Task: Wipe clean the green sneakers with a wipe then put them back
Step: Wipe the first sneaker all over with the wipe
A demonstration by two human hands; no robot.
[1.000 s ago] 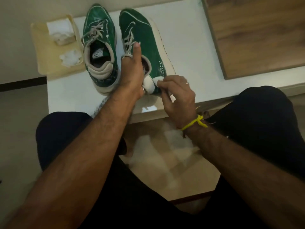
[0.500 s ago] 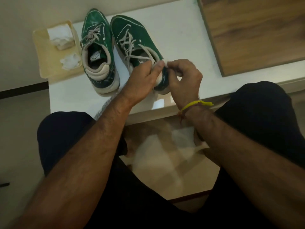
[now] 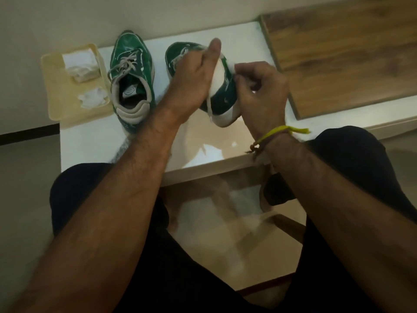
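Note:
Two green sneakers with white soles are on the white table (image 3: 90, 141). The left sneaker (image 3: 132, 80) stands flat, its opening facing me. My left hand (image 3: 194, 75) grips the right sneaker (image 3: 223, 93) around its collar and holds it tilted, heel end toward me and lifted. My right hand (image 3: 261, 91) is closed against the sneaker's right side near the heel; a bit of white wipe (image 3: 253, 90) shows between its fingers, mostly hidden. The picture is motion-blurred.
A cream tray (image 3: 56, 96) at the table's left end holds a stack of white wipes (image 3: 80, 64) and a crumpled one (image 3: 93, 100). A wooden panel (image 3: 343, 57) covers the table's right part. My dark-clad knees sit below the table's near edge.
The right sneaker has moved right, away from the left one, and is now tilted up in my left hand. My right hand has shifted from its heel to its right side.

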